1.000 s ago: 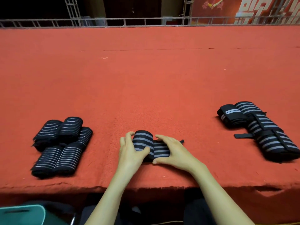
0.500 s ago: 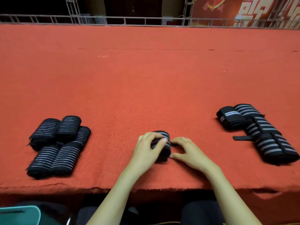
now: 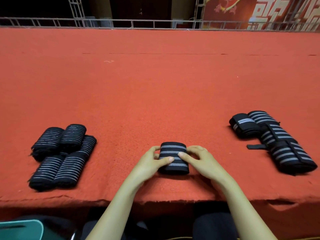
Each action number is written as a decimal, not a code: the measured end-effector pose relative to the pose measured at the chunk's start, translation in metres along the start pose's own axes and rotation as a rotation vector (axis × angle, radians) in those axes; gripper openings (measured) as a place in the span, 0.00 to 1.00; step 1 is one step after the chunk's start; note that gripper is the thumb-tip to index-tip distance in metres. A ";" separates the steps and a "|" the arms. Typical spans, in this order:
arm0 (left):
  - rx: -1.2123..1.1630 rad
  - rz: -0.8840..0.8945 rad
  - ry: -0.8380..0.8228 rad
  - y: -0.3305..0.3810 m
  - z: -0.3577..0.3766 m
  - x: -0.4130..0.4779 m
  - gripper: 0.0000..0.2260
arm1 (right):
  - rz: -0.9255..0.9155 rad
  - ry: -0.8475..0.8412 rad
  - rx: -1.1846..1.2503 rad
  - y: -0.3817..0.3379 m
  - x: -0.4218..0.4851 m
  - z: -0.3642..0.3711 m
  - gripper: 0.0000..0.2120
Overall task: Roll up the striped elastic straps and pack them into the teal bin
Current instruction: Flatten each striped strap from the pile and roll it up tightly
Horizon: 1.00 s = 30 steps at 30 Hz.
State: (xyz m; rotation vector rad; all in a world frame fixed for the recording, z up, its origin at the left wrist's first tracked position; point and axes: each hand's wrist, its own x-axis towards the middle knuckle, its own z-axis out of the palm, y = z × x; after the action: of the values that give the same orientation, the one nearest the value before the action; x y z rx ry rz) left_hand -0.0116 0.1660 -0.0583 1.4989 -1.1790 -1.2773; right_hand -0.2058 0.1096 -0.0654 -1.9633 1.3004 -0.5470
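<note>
A rolled black strap with grey stripes (image 3: 173,151) lies on the red felt table (image 3: 155,92) near its front edge. My left hand (image 3: 150,163) grips its left end, thumb across the top. My right hand (image 3: 200,161) grips its right end, thumb on top too. To the left lies a pile of several rolled thin-striped straps (image 3: 62,155). At the right lies a heap of loosely wound wide-striped straps (image 3: 275,141). A corner of the teal bin (image 3: 20,229) shows below the table at the bottom left.
A metal truss rail (image 3: 155,23) runs along the table's far edge, with a red banner (image 3: 242,13) behind it. A loose strap tab (image 3: 256,146) sticks out from the right heap. Dark-clothed knees (image 3: 213,226) show under the front edge.
The strap went from half rolled with a flat tail to a full roll. It now lies turned with stripes running left to right, held at both ends.
</note>
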 end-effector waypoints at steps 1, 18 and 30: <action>-0.040 -0.001 -0.022 0.001 -0.001 -0.001 0.24 | 0.006 -0.023 0.013 -0.002 -0.002 -0.002 0.21; 0.212 0.440 -0.023 -0.011 0.022 0.002 0.28 | -0.182 -0.104 0.205 0.001 -0.021 -0.028 0.45; 0.309 0.448 -0.092 0.012 0.051 0.028 0.25 | -0.138 0.006 0.256 0.026 -0.020 -0.055 0.34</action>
State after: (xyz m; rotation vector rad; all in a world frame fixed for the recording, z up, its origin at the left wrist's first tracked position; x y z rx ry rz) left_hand -0.0629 0.1349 -0.0603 1.2906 -1.7203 -0.8955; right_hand -0.2672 0.1040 -0.0477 -1.8456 1.0463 -0.7478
